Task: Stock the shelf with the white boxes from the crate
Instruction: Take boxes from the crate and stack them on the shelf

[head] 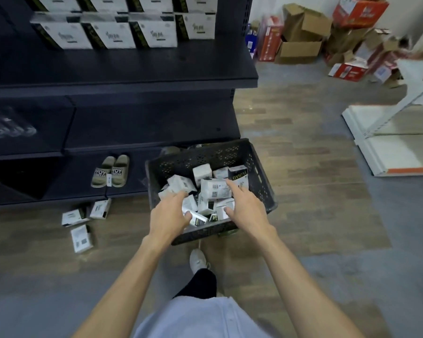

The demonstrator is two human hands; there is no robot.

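A dark perforated plastic crate point(205, 154) stands on the floor in front of me, holding several small white boxes point(216, 190) in a loose heap. My left hand point(169, 213) reaches over the crate's near left side, fingers apart and touching the boxes. Over the near right side my right hand point(244, 206) is spread open, index finger stretched above a white box. Neither hand holds anything. The dark shelf point(132, 69) at upper left carries rows of larger white boxes point(108, 32) along its back.
Three white boxes point(83, 220) lie on the floor left of the crate. A pair of slippers point(110, 170) sits on the bottom shelf board. Cardboard cartons point(303, 35) pile up at the far right, and white shelf parts point(396, 142) lie on the floor to the right. My shoe point(198, 261) is behind the crate.
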